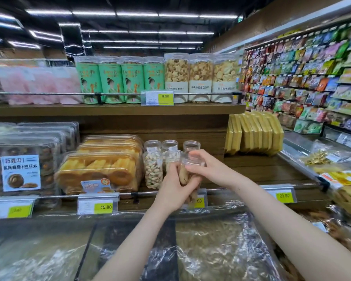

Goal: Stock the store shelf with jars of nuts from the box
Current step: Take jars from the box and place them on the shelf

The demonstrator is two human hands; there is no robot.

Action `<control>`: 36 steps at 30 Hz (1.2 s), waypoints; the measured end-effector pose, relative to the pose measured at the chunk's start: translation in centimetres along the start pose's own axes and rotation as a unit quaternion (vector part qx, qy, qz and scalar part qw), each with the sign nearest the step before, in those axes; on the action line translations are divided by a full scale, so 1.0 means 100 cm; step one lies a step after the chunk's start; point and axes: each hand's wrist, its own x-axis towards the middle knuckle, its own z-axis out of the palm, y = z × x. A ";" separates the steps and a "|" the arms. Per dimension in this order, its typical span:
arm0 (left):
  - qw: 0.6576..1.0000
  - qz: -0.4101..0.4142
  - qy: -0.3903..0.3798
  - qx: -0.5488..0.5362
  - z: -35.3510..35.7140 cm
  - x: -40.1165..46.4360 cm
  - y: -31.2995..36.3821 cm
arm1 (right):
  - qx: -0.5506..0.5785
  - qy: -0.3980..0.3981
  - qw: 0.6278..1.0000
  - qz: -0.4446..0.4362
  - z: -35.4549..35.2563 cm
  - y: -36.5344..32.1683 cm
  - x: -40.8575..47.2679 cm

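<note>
A clear jar of nuts [187, 176] is held in both hands just above the front rail of the lower wooden shelf [261, 169]. My left hand [173, 187] wraps its body from the left and below. My right hand [203, 166] curls over its clear lid from the right. Several more jars of nuts [152, 169] stand on the shelf right behind and to the left of it, in two rows. The box is not in view.
Clear packs of cakes [101, 169] sit left of the jars, yellow packets [253, 134] to the right. The upper shelf carries green canisters [109, 80] and biscuit jars [201, 78]. Plastic-covered bulk bins [211, 246] lie below my arms. Price tags [98, 205] line the rail.
</note>
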 end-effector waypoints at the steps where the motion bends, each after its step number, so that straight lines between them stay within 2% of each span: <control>1: 0.999 0.006 -0.027 0.016 -0.001 0.002 0.004 | -0.009 0.007 1.000 -0.003 -0.005 0.001 -0.001; 4: 0.993 0.042 -0.064 0.087 -0.009 0.016 0.015 | -0.027 0.061 0.998 -0.009 -0.024 0.009 0.008; 8: 0.970 0.083 0.012 0.229 -0.023 0.054 0.005 | -0.100 0.157 0.982 -0.017 -0.049 0.029 0.038; 11: 0.935 0.108 0.042 0.335 -0.022 0.078 -0.020 | -0.167 0.193 0.966 -0.026 -0.061 0.051 0.067; 15: 0.874 0.102 0.020 0.475 -0.013 0.094 -0.052 | -0.167 0.225 0.960 0.002 -0.062 0.085 0.103; 17: 0.856 0.115 0.032 0.502 -0.010 0.094 -0.057 | -0.162 0.240 0.957 0.009 -0.060 0.095 0.117; 21: 0.850 0.148 0.070 0.500 -0.009 0.097 -0.063 | -0.177 0.188 0.964 0.058 -0.058 0.111 0.131; 26: 0.871 0.117 0.032 0.476 -0.012 0.089 -0.041 | -0.188 0.140 0.966 0.106 -0.071 0.092 0.114; 29: 0.892 0.117 0.033 0.436 -0.020 0.077 -0.018 | -0.204 0.145 0.963 0.100 -0.082 0.063 0.077; 36: 0.926 0.181 0.033 0.330 -0.021 0.036 0.063 | -0.300 0.117 0.939 0.125 -0.101 -0.009 -0.046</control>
